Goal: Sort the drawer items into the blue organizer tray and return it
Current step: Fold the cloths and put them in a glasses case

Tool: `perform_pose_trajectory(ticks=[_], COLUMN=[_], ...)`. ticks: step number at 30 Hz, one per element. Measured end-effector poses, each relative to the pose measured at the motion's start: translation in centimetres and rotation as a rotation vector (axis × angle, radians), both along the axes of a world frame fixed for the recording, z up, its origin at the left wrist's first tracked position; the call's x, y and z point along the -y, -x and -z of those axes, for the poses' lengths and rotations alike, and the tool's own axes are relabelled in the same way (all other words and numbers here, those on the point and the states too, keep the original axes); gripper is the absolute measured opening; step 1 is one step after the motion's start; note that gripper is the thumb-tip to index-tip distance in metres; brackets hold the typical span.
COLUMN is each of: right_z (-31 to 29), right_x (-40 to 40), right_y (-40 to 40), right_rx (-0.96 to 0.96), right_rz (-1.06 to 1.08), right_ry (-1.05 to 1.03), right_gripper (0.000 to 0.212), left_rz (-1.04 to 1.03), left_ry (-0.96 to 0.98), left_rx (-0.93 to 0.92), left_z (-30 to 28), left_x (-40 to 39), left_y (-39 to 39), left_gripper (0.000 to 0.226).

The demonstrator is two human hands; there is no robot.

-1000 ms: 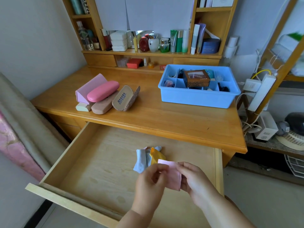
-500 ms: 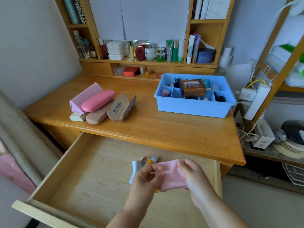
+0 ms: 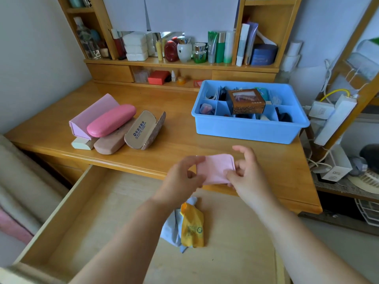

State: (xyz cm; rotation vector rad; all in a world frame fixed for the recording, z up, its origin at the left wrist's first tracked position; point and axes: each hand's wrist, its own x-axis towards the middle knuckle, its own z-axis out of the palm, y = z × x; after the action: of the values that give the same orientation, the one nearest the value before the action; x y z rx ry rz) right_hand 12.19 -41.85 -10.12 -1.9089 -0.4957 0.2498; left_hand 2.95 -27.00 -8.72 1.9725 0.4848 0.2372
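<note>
Wooden desk (image 3: 184, 140) | drawer (image 3: 102, 222) open | both grips pinching pink cloth (image 3: 215, 169)

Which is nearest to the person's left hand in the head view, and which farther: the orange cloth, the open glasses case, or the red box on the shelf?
From the left hand:
1. Orange cloth, in the drawer just below it.
2. Open glasses case, on the desk, up and left.
3. Red box, far back under the shelf.

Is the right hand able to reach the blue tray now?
Probably yes: the right hand pinches the pink cloth, and only bare desk lies between it and the blue tray.
</note>
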Motion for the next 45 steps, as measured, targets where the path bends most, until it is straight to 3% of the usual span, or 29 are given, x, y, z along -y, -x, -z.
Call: perform_pose_trajectory(ticks=[4, 9, 11, 13, 15, 17, 21, 26, 28, 31, 33, 36, 39, 43, 45], right_z=[0.6, 2.4, 2.4, 2.0, 1.8, 3.0, 7.8, 10.7, 10.2, 8.1, 6.5, 4.7, 3.5, 2.6, 2.3], right_x=[-1.7, -1.9, -1.8, -1.0, 0.1, 1.5, 2.6, 1.7, 1.5, 1.4, 1.3, 1.0, 1.2, 2.3, 2.8], right_y=[-2.5, -2.6, -2.3, -1.5, 0.3, 3.1, 8.0, 9.5, 9.5, 9.3, 9.0, 9.0, 8.7, 8.3, 8.4], right_rx=[0.305, 0.462, 0.456, 0.455, 0.631, 0.726, 0.363, 0.045, 0.078, 0.268, 0.379, 0.314, 0.201, 0.216, 0.074], right_rz=[0.03, 0.053, 0.096, 0.154, 0.156, 0.003, -0.319, -0.308, -0.275, -0.254, -0.317, -0.45, -0.453, -0.516, -0.549], right_ry=[0.296, 0.517, 0.479, 0.307, 0.108, 0.062, 0.318, 0.408, 0.378, 0.292, 0.255, 0.263, 0.313, 0.467, 0.472], right_gripper=[0.055, 0.047, 0.045, 0.038, 0.019, 0.008, 0.009, 0.007, 0.009, 0.015, 0.032, 0.058, 0.042, 0.017, 0.021], left_rz=[0.063, 0.112, 0.034, -0.09, -0.193, -0.272, -0.374, -0.277, -0.265, -0.198, -0.077, 0.084, 0.219, 0.284, 0.292], left_ry=[-0.307, -0.488, -0.542, -0.526, -0.473, -0.373, -0.166, -0.217, -0.244, -0.396, -0.542, -0.463, -0.381, -0.403, -0.396], left_rx=[-0.025, -0.193, -0.124, 0.111, 0.271, 0.21, -0.135, -0.323, -0.322, -0.304, -0.254, -0.087, -0.057, -0.079, -0.088], left_z=[0.5, 1.6, 1.4, 1.5, 2.7, 5.1, 10.2, 11.7, 11.3, 9.6, 8.2, 5.5, 3.5, 2.3, 1.9], left_x=[-1.1, -1.7, -1.8, -1.6, -1.1, -0.4, 0.8, 1.7, 1.8, 2.0, 2.2, 2.5, 2.3, 2.2, 2.7], left_y=[-3.7, -5.0, -4.2, -2.1, 0.9, 4.0, 7.3, 7.0, 6.9, 7.4, 7.6, 8.1, 8.7, 9.6, 9.9], left_gripper=[0.045, 0.046, 0.041, 0.027, 0.011, 0.023, 0.018, 0.03, 0.032, 0.016, 0.008, 0.011, 0.013, 0.025, 0.02])
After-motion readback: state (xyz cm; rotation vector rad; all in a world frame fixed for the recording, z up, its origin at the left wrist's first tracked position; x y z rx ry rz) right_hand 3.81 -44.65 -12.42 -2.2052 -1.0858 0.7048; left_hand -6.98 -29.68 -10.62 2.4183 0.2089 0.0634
